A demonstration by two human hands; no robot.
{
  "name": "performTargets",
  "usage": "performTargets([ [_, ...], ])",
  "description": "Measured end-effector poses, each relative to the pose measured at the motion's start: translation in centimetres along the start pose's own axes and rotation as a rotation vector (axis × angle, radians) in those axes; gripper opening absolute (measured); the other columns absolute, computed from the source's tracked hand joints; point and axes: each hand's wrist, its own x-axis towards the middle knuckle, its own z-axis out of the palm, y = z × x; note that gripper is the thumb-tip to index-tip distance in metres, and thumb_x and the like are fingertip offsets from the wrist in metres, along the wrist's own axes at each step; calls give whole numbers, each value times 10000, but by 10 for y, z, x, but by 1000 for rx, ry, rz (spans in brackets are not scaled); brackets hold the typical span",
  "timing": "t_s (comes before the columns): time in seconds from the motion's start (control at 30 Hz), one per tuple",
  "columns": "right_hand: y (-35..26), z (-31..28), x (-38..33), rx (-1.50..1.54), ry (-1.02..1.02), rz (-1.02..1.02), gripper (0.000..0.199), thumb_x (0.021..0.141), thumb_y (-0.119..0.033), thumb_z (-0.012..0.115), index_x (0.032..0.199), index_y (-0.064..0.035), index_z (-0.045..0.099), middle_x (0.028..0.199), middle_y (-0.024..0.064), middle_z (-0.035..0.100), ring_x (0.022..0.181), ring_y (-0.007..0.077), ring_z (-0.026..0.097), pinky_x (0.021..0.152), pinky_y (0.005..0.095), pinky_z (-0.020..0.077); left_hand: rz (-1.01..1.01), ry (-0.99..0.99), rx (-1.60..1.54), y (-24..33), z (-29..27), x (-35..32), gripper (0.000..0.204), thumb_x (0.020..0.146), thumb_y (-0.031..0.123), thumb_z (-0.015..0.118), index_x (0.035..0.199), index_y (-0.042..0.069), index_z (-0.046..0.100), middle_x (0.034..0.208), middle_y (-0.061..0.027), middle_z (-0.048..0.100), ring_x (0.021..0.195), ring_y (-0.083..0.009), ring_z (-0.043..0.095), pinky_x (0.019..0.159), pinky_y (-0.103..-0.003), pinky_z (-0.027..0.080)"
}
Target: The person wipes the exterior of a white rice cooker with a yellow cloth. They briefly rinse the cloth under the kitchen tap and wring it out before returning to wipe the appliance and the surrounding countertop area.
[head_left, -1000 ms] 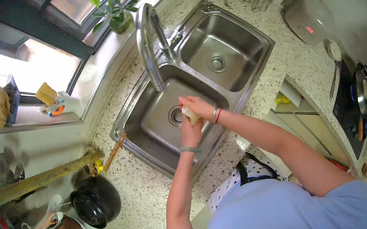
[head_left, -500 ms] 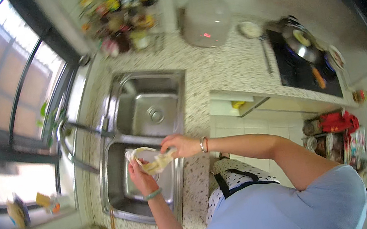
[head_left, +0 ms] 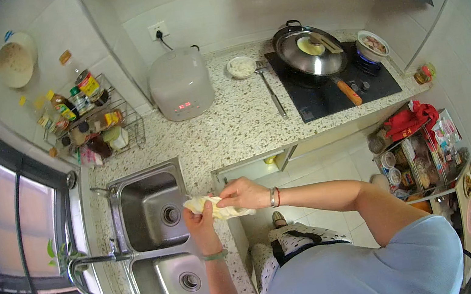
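Observation:
Both of my hands are on a crumpled cream-white cloth [head_left: 230,212] with yellowish patches. My left hand [head_left: 202,231], a green bangle on its wrist, pinches the cloth's left end with the thumb on top. My right hand [head_left: 245,195], with a bracelet at the wrist, is closed on its upper middle, and the cloth's right end sticks out below the fingers. The cloth is held in the air over the counter edge, just right of the metal double sink [head_left: 183,183].
A curved tap [head_left: 89,293] stands left of the sink. Along the back are a rice cooker [head_left: 181,85], a small white bowl [head_left: 242,67], a spatula [head_left: 272,93] and a lidded wok [head_left: 310,52] on the black hob [head_left: 326,99]. A low cabinet door [head_left: 288,158] stands ajar.
My hands and the cloth have moved from above the near sink basin to the counter edge on its right. The cloth is now bunched flatter. My view has swung toward the hob.

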Motion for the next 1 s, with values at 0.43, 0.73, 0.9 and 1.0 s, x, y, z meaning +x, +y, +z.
performTargets([
  [0.43, 36, -109, -17, 302, 154, 307, 311, 867, -299, 661, 744, -31, 562, 616, -33, 503, 592, 51, 445, 545, 237, 391, -242, -10, -10, -33, 84, 43, 325, 831, 44, 672, 1081, 66, 466, 1007, -59, 607, 879, -139, 579, 746, -253, 466],
  [0.73, 65, -152, -27, 14, 62, 403, 373, 812, -402, 706, 792, -36, 634, 661, 67, 614, 633, 135, 562, 596, 298, 465, -32, 134, 202, -69, 101, 83, 346, 821, 97, 710, 1075, 89, 475, 944, -29, 591, 841, -106, 550, 692, -247, 430],
  [0.9, 79, -165, -26, -8, -158, 446, 480, 749, -474, 734, 850, -10, 658, 763, 102, 655, 707, 168, 599, 634, 310, 476, 35, 151, 270, -80, 90, 112, 398, 819, 112, 723, 1131, 86, 478, 909, -17, 574, 788, -101, 534, 659, -235, 423],
  [1.0, 90, -172, -27, 58, -142, 445, 461, 744, -453, 749, 840, -14, 651, 730, 71, 621, 678, 145, 559, 604, 302, 450, 108, 126, 327, -79, 95, 128, 400, 817, 97, 720, 1143, 73, 489, 893, -12, 570, 775, -100, 527, 662, -236, 436],
])
